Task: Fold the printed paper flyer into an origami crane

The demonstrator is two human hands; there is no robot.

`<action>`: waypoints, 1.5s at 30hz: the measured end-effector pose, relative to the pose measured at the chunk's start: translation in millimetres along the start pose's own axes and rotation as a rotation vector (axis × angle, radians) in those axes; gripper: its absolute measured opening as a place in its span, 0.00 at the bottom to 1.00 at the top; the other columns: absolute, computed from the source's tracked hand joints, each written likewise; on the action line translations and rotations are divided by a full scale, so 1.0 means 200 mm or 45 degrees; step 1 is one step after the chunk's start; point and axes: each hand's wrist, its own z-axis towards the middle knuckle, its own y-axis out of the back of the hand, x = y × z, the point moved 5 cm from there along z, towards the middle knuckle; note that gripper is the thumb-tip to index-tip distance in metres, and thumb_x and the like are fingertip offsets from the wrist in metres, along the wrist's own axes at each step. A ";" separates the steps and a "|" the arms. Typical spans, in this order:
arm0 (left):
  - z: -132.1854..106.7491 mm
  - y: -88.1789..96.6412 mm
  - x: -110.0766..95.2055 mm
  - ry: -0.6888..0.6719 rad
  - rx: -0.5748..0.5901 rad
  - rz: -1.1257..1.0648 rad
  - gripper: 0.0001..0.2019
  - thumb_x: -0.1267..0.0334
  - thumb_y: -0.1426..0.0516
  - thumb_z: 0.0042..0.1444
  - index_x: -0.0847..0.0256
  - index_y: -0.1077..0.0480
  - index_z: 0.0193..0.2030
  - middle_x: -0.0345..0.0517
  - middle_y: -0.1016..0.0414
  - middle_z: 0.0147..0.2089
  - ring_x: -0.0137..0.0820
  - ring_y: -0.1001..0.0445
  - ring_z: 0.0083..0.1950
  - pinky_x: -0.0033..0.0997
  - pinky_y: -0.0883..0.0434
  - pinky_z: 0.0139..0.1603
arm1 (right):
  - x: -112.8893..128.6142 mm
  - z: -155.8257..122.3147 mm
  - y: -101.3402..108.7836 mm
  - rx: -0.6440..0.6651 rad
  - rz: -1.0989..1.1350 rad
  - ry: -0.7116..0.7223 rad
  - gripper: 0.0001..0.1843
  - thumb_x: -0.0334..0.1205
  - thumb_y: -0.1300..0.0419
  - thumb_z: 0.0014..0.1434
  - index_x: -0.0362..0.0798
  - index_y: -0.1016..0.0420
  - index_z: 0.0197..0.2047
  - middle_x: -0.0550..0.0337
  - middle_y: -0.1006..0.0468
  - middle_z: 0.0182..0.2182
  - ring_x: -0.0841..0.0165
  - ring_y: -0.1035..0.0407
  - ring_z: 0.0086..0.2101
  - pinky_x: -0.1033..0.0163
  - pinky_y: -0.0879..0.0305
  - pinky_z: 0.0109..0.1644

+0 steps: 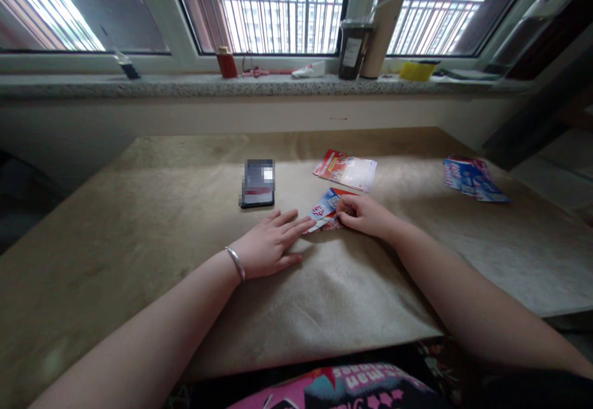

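My left hand point(271, 245) lies flat on the beige tabletop point(139, 242), fingers stretched out, fingertips touching the left edge of a small folded printed paper point(327, 208). A silver bangle sits on that wrist. My right hand point(365, 216) rests on the same paper from the right, fingers curled and pinching its edge. The paper is red, blue and white and lies partly hidden under both hands.
A dark phone point(258, 183) lies just beyond my left hand. A red and white leaflet point(346, 170) sits behind the folded paper, and blue leaflets point(472, 179) lie at the far right. The windowsill point(185, 86) holds a red can, a dark cup and small items.
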 end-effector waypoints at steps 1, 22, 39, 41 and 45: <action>0.00 0.00 -0.01 -0.016 0.006 0.001 0.33 0.51 0.50 0.62 0.54 0.60 0.69 0.46 0.51 0.70 0.42 0.54 0.70 0.46 0.53 0.67 | 0.00 0.00 0.00 -0.006 -0.024 -0.005 0.05 0.37 0.46 0.53 0.47 0.34 0.28 0.65 0.33 0.21 0.75 0.43 0.21 0.69 0.49 0.25; 0.00 -0.01 0.00 -0.012 -0.063 0.057 0.32 0.49 0.51 0.62 0.61 0.54 0.68 0.49 0.46 0.68 0.42 0.51 0.69 0.43 0.49 0.66 | 0.01 0.04 -0.04 -0.115 -0.558 0.033 0.04 0.36 0.45 0.57 0.48 0.32 0.30 0.58 0.26 0.34 0.67 0.32 0.34 0.64 0.40 0.37; 0.00 -0.02 -0.02 -0.018 0.126 -0.003 0.34 0.47 0.53 0.61 0.56 0.60 0.70 0.42 0.60 0.72 0.47 0.63 0.71 0.50 0.58 0.68 | -0.04 0.03 0.01 -0.060 -0.505 -0.020 0.05 0.38 0.45 0.59 0.49 0.31 0.32 0.59 0.24 0.35 0.68 0.32 0.34 0.64 0.40 0.35; 0.00 -0.02 -0.02 -0.022 0.123 -0.007 0.35 0.47 0.52 0.61 0.56 0.61 0.70 0.43 0.60 0.72 0.47 0.64 0.71 0.51 0.58 0.68 | -0.03 0.03 0.01 -0.080 -0.550 -0.012 0.06 0.40 0.45 0.59 0.49 0.30 0.33 0.58 0.24 0.36 0.67 0.32 0.34 0.63 0.39 0.36; -0.01 -0.02 -0.02 -0.034 0.083 -0.012 0.36 0.47 0.51 0.61 0.56 0.61 0.70 0.45 0.58 0.72 0.47 0.63 0.71 0.53 0.57 0.67 | 0.06 0.02 0.01 -0.166 -0.757 0.124 0.11 0.46 0.44 0.60 0.47 0.28 0.34 0.53 0.24 0.38 0.62 0.33 0.41 0.59 0.40 0.44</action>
